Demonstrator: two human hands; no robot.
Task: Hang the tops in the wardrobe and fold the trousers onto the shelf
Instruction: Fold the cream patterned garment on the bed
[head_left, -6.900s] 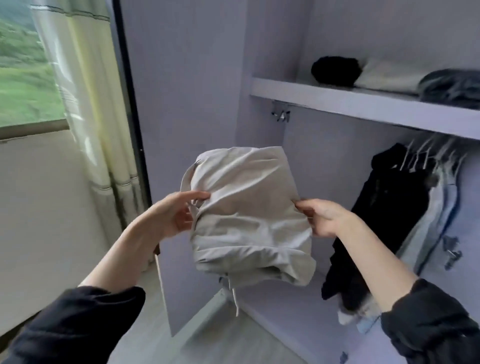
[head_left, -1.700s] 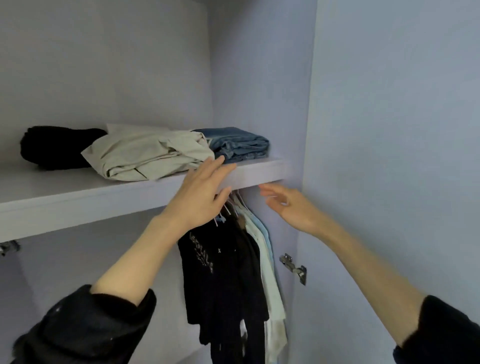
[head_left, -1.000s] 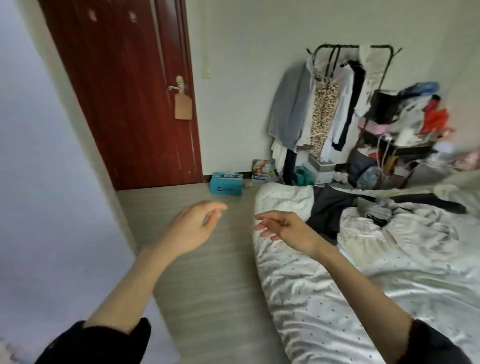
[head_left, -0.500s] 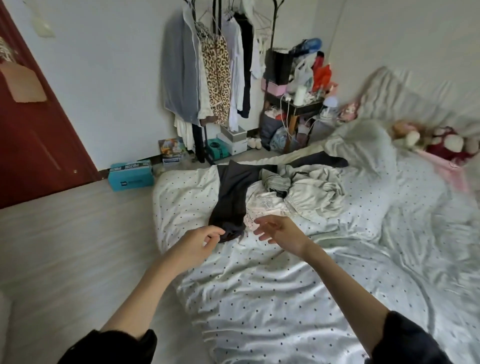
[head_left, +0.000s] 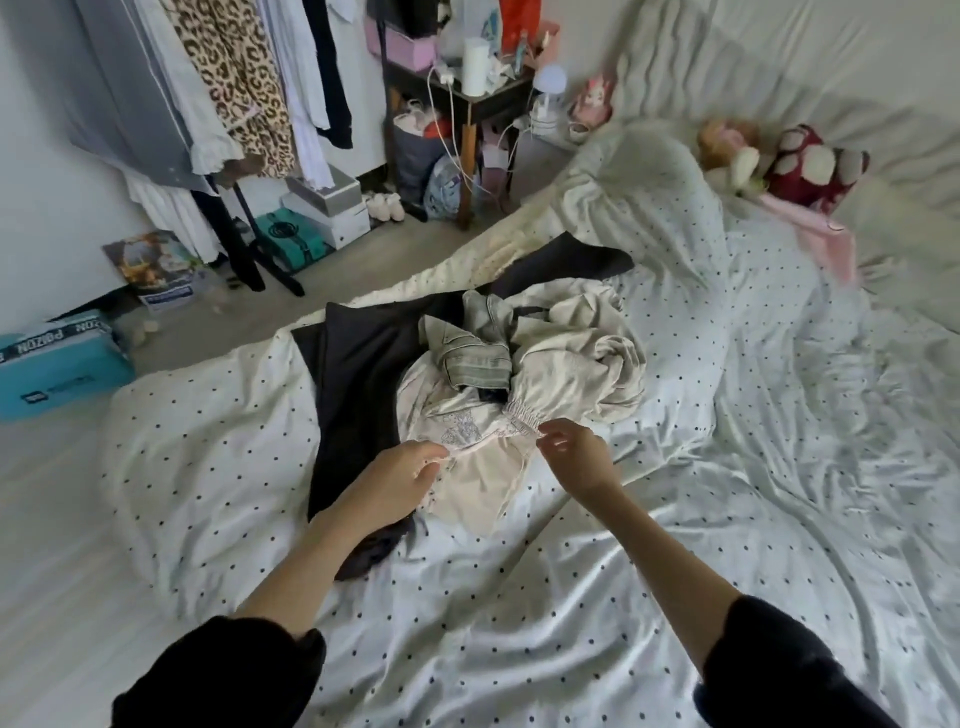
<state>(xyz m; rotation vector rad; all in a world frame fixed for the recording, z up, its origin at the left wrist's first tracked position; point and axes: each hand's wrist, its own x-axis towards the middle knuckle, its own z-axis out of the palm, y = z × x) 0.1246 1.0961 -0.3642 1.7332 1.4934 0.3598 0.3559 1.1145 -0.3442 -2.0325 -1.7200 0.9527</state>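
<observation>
A heap of clothes lies on the dotted white bedspread. Nearest me is a pale pink top with an embroidered front and a gathered cuff. My left hand pinches its left edge, and my right hand pinches its right edge by the cuff. Behind it sit a grey-green striped garment and a crumpled beige garment. A black garment spreads out under the heap to the left. The wardrobe is out of sight.
A clothes rail full of hanging garments stands at the back left, with boxes on the floor beneath. A teal box lies by the wall on the left. A cluttered dark side table stands at the bed's far corner, plush toys near the pillow.
I turned from the wardrobe shelf, where the folded beige trousers were left, to the bed. Both hands, empty half a second ago, reached the heap and took hold of the pink top.
</observation>
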